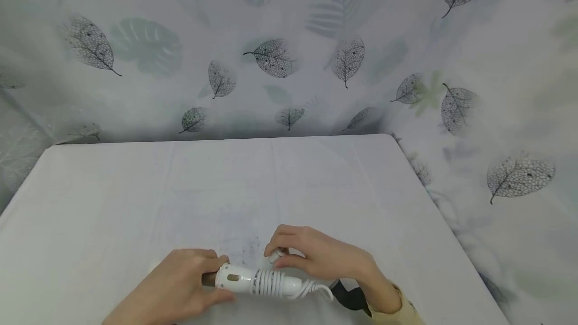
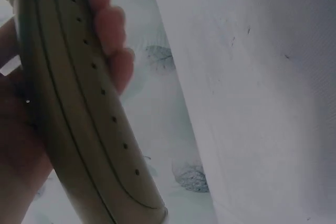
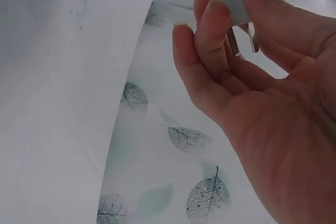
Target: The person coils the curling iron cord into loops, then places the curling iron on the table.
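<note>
A hair iron with a white handle [image 1: 241, 279] and a gold-brown barrel [image 2: 89, 103] lies crosswise between the hands, near the front of the table. My left hand [image 1: 180, 280] grips it at the barrel end, fingers on one side and thumb on the other. In the left wrist view, the barrel shows a row of small dark holes. A white cord [image 1: 270, 283] is coiled several turns round the handle, with a loose loop at its right end. My right hand [image 1: 322, 255] pinches the white two-pin plug [image 3: 231, 6] just above the coils, metal pins pointing toward the palm.
The white-covered table [image 1: 217, 189] carries small dark marks beyond the hands. A leaf-patterned curtain [image 1: 289, 94] hangs behind and along the right side. A black band [image 1: 351, 299] is at my right wrist, beside a yellowish sleeve [image 1: 397, 310].
</note>
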The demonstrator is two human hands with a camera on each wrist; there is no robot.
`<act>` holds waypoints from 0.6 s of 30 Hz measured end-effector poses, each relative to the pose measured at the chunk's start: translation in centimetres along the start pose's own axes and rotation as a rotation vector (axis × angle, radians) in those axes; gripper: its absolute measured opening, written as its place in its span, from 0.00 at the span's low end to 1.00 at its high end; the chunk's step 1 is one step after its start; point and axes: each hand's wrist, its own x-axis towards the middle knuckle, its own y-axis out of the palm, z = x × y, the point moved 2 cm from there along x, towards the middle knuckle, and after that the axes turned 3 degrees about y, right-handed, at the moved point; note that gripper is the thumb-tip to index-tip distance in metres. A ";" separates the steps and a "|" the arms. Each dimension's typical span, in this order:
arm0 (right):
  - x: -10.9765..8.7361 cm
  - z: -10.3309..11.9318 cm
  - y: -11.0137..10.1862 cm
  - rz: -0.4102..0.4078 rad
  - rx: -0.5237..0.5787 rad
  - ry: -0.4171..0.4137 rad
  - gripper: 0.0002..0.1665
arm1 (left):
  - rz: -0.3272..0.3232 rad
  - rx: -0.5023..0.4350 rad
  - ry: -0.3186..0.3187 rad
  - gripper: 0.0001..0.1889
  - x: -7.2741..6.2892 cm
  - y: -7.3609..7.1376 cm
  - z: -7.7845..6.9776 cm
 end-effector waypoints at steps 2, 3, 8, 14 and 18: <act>-0.1 0.1 -0.1 -0.018 0.000 0.005 0.12 | 0.021 0.059 -0.025 0.16 0.0 0.3 0.4; -0.1 0.1 -0.2 -0.019 0.001 0.016 0.13 | 0.021 0.087 -0.038 0.17 0.0 0.4 0.5; -0.5 0.6 -0.1 0.018 0.012 0.109 0.21 | -0.004 0.176 -0.086 0.18 0.1 1.4 0.8; -0.1 0.3 0.8 0.027 -0.115 0.160 0.26 | -0.018 0.252 -0.137 0.17 0.5 2.4 0.9; 0.4 -0.3 1.5 0.021 -0.167 0.190 0.28 | 0.010 0.310 -0.146 0.18 0.8 3.0 1.1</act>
